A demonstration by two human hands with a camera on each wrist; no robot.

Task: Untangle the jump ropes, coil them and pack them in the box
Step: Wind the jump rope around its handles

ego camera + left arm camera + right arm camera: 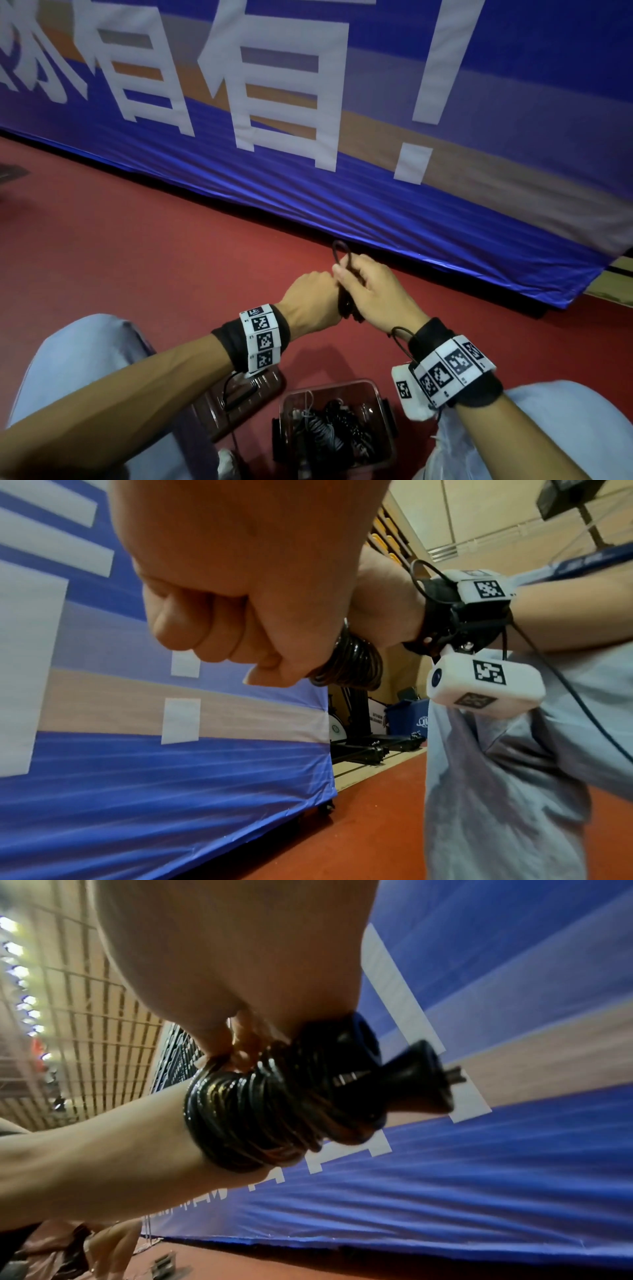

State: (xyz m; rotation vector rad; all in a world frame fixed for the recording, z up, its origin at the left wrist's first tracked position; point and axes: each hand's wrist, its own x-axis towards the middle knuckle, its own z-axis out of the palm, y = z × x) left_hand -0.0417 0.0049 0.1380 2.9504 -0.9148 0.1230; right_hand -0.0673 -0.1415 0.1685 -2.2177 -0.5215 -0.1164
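A black jump rope [260, 1118] is wound in tight turns around its two black handles [421, 1080]. My left hand [313, 301] grips this bundle in a fist, with the coil [352, 664] showing below the curled fingers. My right hand [370, 291] closes on the bundle from the other side, and a short loop of the rope [340, 250] sticks up above its fingers. Both hands meet above the red floor, in front of my knees. Below them stands a clear plastic box [342, 383] holding several coiled ropes [339, 431], black and patterned.
The box's lid [267, 380] lies on the floor left of the box, under my left forearm. A blue banner [342, 178] with large white characters walls off the far side. Red floor [137, 240] stretches to the left. My knees [85, 359] flank the box.
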